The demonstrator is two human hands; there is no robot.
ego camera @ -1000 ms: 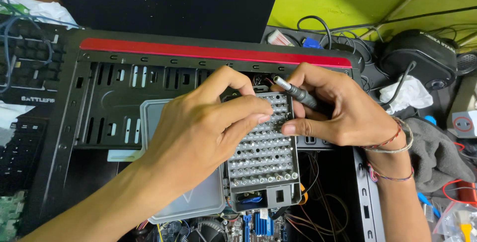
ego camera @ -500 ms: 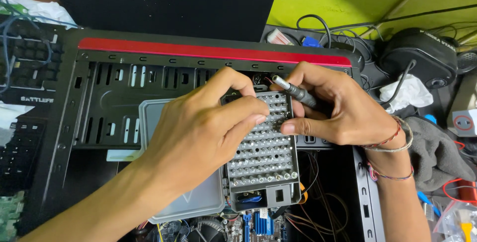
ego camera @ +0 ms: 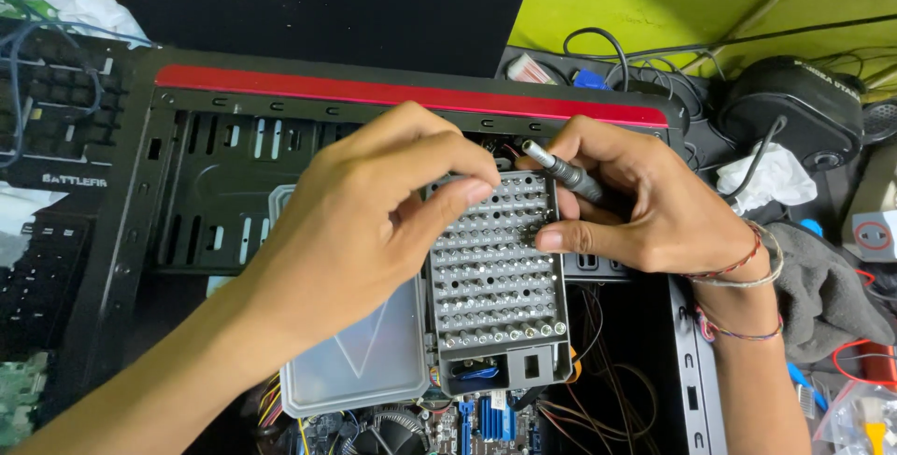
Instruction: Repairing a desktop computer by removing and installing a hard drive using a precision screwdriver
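Left hand [ego camera: 360,217]: palm down, forearm entering from the lower left corner. Thumb and index finger are bent toward each other with tips close together; whether anything small is pinched between them cannot be confirmed. Remaining fingers are curled beneath the palm.

Right hand [ego camera: 645,207]: just beside the left hand, forearm entering from the lower right edge. Fingers are curled inward in a closed grasp, the thumb extended toward the left hand. Thread bands encircle the wrist.

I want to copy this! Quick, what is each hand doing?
Left hand: fingertips pinched over the grey plastic rack of small metal screwdriver bits; whether it grips a bit cannot be told.
Right hand: closed on the slim metal screwdriver handle.
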